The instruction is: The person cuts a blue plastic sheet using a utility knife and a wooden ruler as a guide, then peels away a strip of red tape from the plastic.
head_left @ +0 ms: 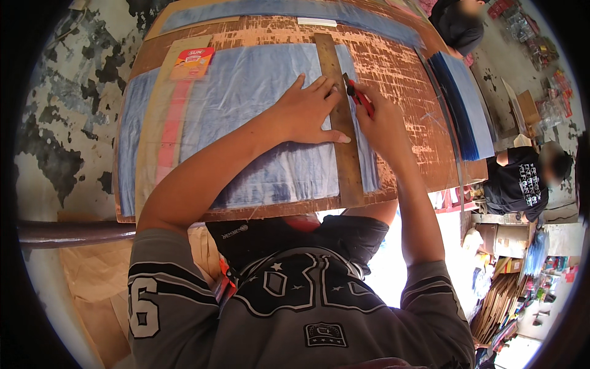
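Note:
My left hand (310,114) lies with fingers spread, pressing a long worn ruler (345,163) flat onto a stack of bluish translucent plastic sheets (246,80). Its thumb and fingertips rest on the ruler. In my closed right hand (386,126) is a red and black utility knife (361,98), its tip pointing away from me beside the ruler's right edge. Whether the blade touches the plastic cannot be made out. A narrow strip of the sheets shows to the right of the ruler.
The worn brown tabletop (405,111) carries a yellowish strip (150,132) with a red-orange packet (192,63) at left. Further blue sheets (295,11) lie along the far edge, and a blue stack (461,101) at right. Two people (519,178) are beyond the table's right side.

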A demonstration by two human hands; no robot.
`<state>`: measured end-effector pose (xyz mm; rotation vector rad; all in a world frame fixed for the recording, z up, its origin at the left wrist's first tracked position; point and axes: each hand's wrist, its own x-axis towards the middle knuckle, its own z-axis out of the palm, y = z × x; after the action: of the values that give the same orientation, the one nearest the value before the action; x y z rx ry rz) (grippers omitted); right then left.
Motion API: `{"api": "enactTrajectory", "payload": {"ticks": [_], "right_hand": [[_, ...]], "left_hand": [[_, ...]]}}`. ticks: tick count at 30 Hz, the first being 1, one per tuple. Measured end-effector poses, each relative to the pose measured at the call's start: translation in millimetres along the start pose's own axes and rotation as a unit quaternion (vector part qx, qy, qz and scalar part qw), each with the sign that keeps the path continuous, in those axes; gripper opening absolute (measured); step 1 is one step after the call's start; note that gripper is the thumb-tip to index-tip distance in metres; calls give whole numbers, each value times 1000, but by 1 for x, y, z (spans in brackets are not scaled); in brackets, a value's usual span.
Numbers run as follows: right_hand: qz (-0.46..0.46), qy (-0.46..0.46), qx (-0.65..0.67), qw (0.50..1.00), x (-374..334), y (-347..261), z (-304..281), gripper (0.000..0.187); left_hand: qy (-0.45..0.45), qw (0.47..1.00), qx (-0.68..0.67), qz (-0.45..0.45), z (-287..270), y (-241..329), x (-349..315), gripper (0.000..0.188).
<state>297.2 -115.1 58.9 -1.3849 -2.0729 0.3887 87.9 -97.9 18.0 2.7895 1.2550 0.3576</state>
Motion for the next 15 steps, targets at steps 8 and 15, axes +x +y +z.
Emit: {"api": "enactTrajectory", "payload": {"ticks": [8,15], "right_hand": [[77,-50,12,996,-51,-23,-16,43],[80,-37,28,996,-90,-30,-22,44]], "left_hand": [[13,999,28,10,4,0,-2,99],[19,999,40,16,7,0,0,97]]}}
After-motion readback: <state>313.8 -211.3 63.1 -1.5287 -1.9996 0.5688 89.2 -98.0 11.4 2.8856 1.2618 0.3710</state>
